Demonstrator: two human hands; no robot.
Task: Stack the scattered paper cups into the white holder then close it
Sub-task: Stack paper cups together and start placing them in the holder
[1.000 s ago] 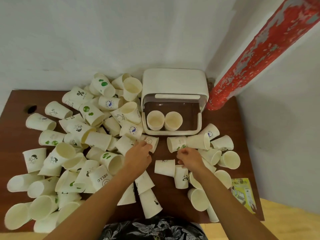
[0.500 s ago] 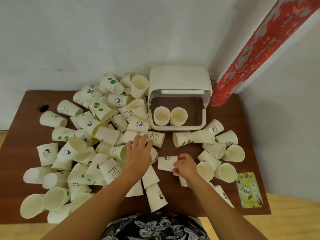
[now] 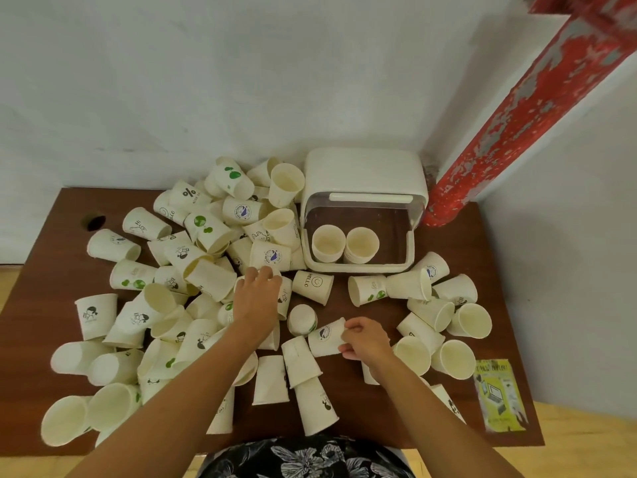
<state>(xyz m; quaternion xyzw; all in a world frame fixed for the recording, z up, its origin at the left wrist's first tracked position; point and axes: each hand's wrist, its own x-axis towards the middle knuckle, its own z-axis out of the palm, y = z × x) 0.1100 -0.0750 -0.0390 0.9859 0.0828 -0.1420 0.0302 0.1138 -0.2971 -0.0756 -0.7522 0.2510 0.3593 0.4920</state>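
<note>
The white holder (image 3: 363, 174) stands at the table's back with its clear lid raised, and two cup stacks (image 3: 344, 243) sit inside. Several white paper cups (image 3: 193, 257) lie scattered over the table's left and middle, more (image 3: 434, 312) to the right. My right hand (image 3: 367, 341) grips the rim of a cup with a blue logo (image 3: 324, 338) lying on its side. My left hand (image 3: 256, 296) reaches over cups in the pile, its fingers curled around the rim of one upright cup (image 3: 282, 294), mostly hidden beneath it.
The brown table (image 3: 458, 236) fills the corner between two pale walls. A red peeling pipe (image 3: 517, 108) slants down to the table beside the holder. A yellow packet (image 3: 499, 395) lies at the front right. A dark hole (image 3: 95, 222) marks the table's left back.
My right hand drew back from the cups near the holder and took hold of the blue-logo cup. My left hand stays over the pile. The view shifted.
</note>
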